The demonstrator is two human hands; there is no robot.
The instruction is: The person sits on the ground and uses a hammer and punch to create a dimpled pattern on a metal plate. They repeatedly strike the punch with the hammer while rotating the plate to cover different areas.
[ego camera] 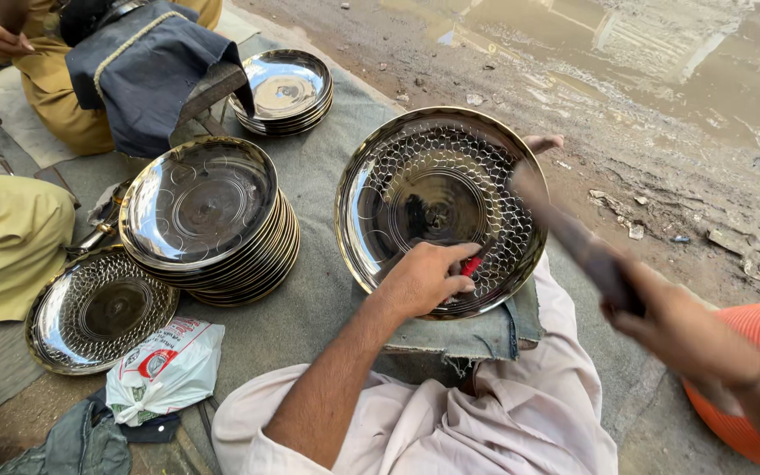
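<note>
The plate (437,207) under my left hand (424,277) is mirror-bright metal, dimpled with a scale pattern. Left of centre, the stacked plates (208,220) gleam smooth. Beneath lies matt grey cloth (327,281); lower left, a crinkled glossy plastic bag (164,369).

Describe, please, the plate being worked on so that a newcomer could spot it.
Start at the grey mat. The worked plate lies tilted before the left hand, apart from the tall stack. Only its scale-patterned rim has a hand on it.

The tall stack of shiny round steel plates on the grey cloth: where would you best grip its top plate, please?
Grip the top plate by its raised rim on the near right edge, fingers hooked under the lip; that side faces bare grey cloth, while a folded dark cloth crowds the far side.
</note>
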